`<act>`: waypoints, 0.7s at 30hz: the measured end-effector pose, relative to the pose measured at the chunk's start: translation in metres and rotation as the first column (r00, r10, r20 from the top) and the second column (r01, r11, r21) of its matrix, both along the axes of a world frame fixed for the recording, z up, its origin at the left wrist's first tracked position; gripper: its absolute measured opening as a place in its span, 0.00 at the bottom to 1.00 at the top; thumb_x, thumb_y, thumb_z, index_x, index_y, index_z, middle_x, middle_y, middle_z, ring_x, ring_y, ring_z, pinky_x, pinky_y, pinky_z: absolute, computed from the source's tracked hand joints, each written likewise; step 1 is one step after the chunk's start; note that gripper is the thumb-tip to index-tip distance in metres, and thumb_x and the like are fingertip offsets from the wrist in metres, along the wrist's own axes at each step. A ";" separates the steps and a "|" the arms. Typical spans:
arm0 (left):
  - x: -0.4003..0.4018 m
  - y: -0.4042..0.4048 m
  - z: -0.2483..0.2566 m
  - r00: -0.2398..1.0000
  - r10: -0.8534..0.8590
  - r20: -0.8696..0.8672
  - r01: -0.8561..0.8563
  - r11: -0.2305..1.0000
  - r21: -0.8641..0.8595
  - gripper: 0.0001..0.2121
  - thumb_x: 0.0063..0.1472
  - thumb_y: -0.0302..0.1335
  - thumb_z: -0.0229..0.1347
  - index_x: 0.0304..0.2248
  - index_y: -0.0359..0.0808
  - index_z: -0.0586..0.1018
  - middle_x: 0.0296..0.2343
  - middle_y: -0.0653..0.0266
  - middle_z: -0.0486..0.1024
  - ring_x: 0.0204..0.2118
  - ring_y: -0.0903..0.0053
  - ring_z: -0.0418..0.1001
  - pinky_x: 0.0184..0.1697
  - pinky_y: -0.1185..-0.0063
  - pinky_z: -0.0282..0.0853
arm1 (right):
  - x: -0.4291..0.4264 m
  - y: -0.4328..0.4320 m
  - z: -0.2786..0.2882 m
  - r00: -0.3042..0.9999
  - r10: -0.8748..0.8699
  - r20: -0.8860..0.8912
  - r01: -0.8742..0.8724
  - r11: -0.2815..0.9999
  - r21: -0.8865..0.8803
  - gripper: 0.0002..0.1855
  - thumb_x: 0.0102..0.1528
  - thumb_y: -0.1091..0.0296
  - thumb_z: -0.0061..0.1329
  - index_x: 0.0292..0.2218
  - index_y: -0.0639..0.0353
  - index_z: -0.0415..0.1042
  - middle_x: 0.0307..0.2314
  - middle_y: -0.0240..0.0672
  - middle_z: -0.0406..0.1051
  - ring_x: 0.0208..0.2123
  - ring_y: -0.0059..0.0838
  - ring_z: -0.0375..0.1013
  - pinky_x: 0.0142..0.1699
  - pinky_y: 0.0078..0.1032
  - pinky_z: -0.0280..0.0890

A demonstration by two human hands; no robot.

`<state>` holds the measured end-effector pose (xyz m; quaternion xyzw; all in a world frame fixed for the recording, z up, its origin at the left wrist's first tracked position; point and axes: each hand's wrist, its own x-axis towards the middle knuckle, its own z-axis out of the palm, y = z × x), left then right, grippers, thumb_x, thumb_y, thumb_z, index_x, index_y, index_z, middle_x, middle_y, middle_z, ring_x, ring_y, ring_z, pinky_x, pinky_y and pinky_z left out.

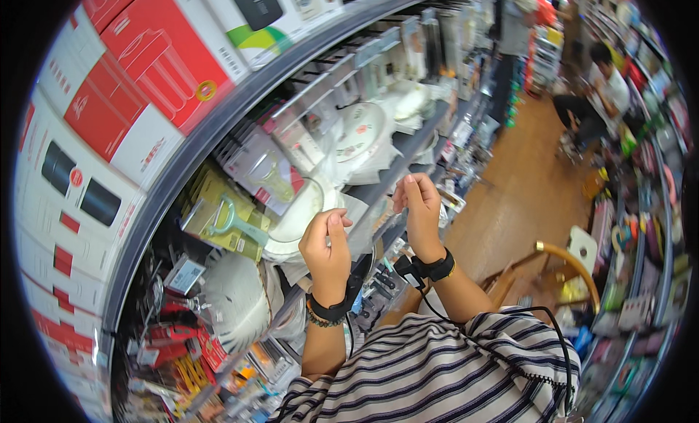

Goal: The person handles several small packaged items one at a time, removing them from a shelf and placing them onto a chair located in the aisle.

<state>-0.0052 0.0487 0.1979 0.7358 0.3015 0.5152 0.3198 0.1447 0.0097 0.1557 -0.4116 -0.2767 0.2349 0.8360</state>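
Both forearms are raised in front of a store shelf. My left hand [326,248], with a black strap and a beaded bracelet at the wrist, is loosely curled with nothing visible in it, near a stack of white plates [297,218]. To its right, my right hand [419,213] is also loosely curled, its wrist in a black strap with a small black device and cable. Whether either palm is fully closed cannot be seen. Beyond the hands lie a floral-patterned oval dish [360,129] and a packaged light-blue peeler [235,221] hanging on the shelf.
Red and white product boxes [164,62] line the upper shelf at left. Hanging packages and a white leaf-patterned dish [232,294] fill the lower shelving. A wooden chair [573,264] stands at right. In the aisle, a person [600,90] sits low; others stand farther back.
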 end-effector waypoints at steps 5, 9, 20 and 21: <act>0.011 -0.025 -0.020 0.973 -0.232 -0.003 0.232 0.972 -0.036 0.11 0.64 0.26 0.45 0.30 0.28 0.76 0.20 0.63 0.74 0.20 0.81 0.68 0.24 0.83 0.63 | 0.005 -0.070 -0.028 0.959 -0.283 0.008 0.283 0.955 -0.085 0.11 0.62 0.64 0.41 0.30 0.61 0.66 0.18 0.25 0.65 0.18 0.12 0.60 0.24 0.13 0.55; 0.030 -0.055 -0.034 0.922 -0.386 -0.027 0.383 0.921 -0.075 0.10 0.63 0.26 0.46 0.30 0.28 0.76 0.20 0.62 0.74 0.20 0.81 0.68 0.24 0.82 0.63 | 0.016 -0.148 -0.051 0.902 -0.419 0.106 0.433 0.875 -0.219 0.12 0.62 0.63 0.40 0.30 0.61 0.67 0.19 0.28 0.66 0.19 0.15 0.62 0.25 0.14 0.57; 0.077 -0.122 -0.094 0.781 -0.622 -0.057 0.624 0.781 0.038 0.12 0.63 0.25 0.45 0.26 0.28 0.75 0.17 0.61 0.71 0.19 0.78 0.70 0.22 0.81 0.64 | 0.006 -0.350 -0.134 0.420 -0.887 0.190 0.861 0.323 -0.393 0.11 0.61 0.66 0.42 0.30 0.62 0.68 0.18 0.25 0.65 0.19 0.12 0.61 0.25 0.13 0.57; 0.082 -0.128 -0.104 0.768 -0.638 -0.052 0.641 0.765 0.063 0.12 0.64 0.25 0.44 0.26 0.27 0.75 0.17 0.62 0.71 0.19 0.81 0.68 0.22 0.83 0.63 | 0.005 -0.363 -0.145 0.345 -0.896 0.282 0.894 0.221 -0.390 0.11 0.61 0.66 0.42 0.29 0.63 0.68 0.18 0.27 0.65 0.20 0.14 0.62 0.25 0.14 0.58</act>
